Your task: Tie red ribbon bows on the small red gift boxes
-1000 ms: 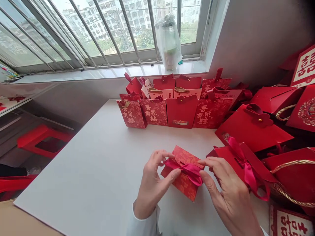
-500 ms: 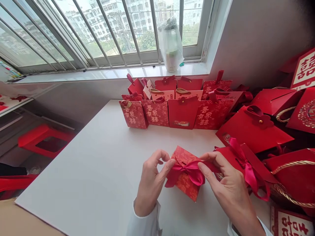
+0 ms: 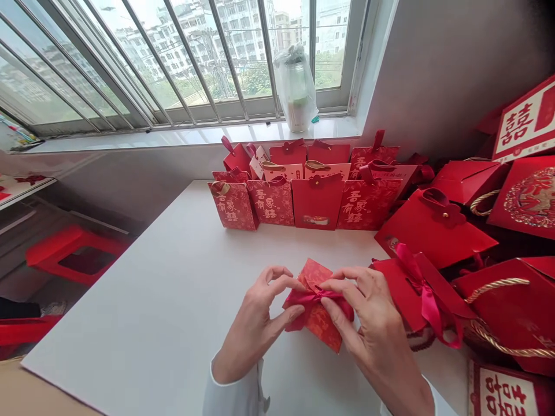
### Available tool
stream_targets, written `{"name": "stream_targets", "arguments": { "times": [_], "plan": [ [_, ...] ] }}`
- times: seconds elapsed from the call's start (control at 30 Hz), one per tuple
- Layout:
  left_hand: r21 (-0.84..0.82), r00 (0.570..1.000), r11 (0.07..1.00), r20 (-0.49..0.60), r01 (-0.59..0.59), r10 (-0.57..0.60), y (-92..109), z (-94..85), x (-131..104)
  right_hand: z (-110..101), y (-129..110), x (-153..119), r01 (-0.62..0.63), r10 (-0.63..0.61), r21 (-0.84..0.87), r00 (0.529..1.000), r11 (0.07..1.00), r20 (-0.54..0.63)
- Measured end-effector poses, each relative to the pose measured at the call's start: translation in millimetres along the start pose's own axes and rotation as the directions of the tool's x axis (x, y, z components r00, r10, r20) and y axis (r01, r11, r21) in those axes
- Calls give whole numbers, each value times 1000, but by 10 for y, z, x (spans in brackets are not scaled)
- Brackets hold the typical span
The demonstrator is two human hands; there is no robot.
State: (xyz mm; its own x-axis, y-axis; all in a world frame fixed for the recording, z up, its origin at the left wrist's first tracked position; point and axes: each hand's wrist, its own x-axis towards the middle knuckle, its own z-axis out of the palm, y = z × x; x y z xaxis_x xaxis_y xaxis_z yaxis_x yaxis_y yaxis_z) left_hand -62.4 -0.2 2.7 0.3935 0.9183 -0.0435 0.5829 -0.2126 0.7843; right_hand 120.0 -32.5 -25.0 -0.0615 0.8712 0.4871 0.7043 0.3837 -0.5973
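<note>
A small red patterned gift box [image 3: 325, 328] lies on the white table in front of me, turned at an angle. A magenta ribbon [image 3: 299, 297] is tied in a bow across its top. My left hand [image 3: 259, 312] has its thumb and index finger closed around the bow's left side. With thumb and fingers drawn together, my right hand [image 3: 373, 315] pinches the ribbon close to the knot. The bow's right side is partly hidden behind that hand.
Rows of red gift bags [image 3: 272, 202] stand at the table's [image 3: 143, 300] back. Larger red bags with gold rope handles [image 3: 498, 283] crowd the right. A plastic-wrapped bottle [image 3: 299, 95] stands on the windowsill. A red stool [image 3: 69, 240] is at left, below table height.
My right hand has moved left from the bow's right loop and tail to the knot. My left fingers have shifted slightly on the left loop. The view has turned slightly.
</note>
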Motion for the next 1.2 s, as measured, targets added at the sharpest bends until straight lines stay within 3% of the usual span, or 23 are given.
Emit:
{"name": "stream_targets", "arguments": {
  "times": [0.2, 0.47, 0.53, 0.67, 0.73, 0.9, 0.97, 1.1, 1.2],
  "plan": [
    [-5, 999, 999, -38, -33, 33, -2, -29, 8, 41, 19, -5, -60, 56, 53, 995, 997, 79],
    [-81, 974, 987, -194, -137, 119, 15, 166, 96, 35, 10, 18, -69, 65, 41, 994, 997, 89],
    [-35, 944, 993, -314, -117, 100, 19, 246, 123, 50, 22, 12, -84, 79, 39, 992, 996, 97],
    [20, 826, 1000, -563, 7, 5, 42, 436, 195, 85, 52, -8, -104, 101, 34, 990, 994, 95],
    [26, 795, 998, -605, 64, -35, 55, 515, 225, 97, 57, -13, -95, 92, 30, 993, 995, 79],
    [15, 765, 984, -632, 177, -128, 48, 584, 245, 107, 54, -18, -62, 60, 14, 996, 998, 71],
    [12, 769, 985, -626, 172, -127, 40, 565, 235, 106, 52, -21, -69, 67, 23, 995, 997, 74],
    [-26, 833, 997, -549, 68, -72, 43, 492, 197, 99, 31, -25, -117, 112, 58, 991, 991, 76],
    [-64, 843, 998, -535, 26, -57, 57, 465, 165, 93, 2, -14, -180, 174, 85, 982, 980, 68]
  ]
}}
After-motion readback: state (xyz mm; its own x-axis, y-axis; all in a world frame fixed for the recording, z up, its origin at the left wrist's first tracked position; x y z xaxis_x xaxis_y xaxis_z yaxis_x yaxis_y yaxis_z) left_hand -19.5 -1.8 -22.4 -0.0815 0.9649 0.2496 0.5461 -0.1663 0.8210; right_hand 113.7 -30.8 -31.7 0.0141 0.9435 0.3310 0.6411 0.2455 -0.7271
